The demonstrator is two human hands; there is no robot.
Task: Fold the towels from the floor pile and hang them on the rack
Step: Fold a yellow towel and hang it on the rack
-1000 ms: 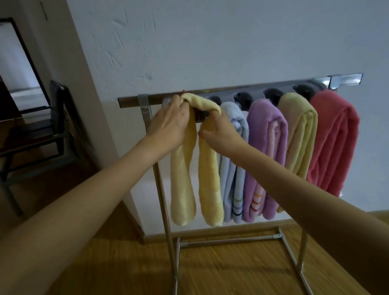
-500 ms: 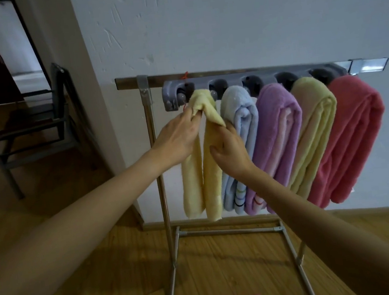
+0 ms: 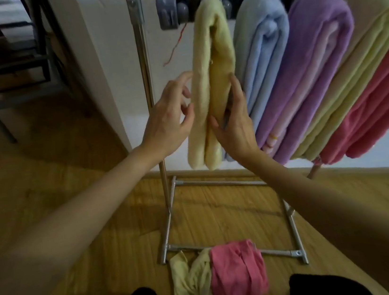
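Yellow towel, folded, hangs over the rack at its leftmost peg. My left hand and right hand flank it, fingers straight, flattening both hanging halves. Soft and limp, I judge; best gripped at the fold. Floor pile remains.

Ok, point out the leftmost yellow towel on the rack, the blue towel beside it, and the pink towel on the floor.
leftmost yellow towel (image 3: pixel 202 91), head view, left hanging half.
blue towel (image 3: pixel 259 47), head view, front fold.
pink towel on the floor (image 3: pixel 237 275), head view, middle of the bunched cloth.
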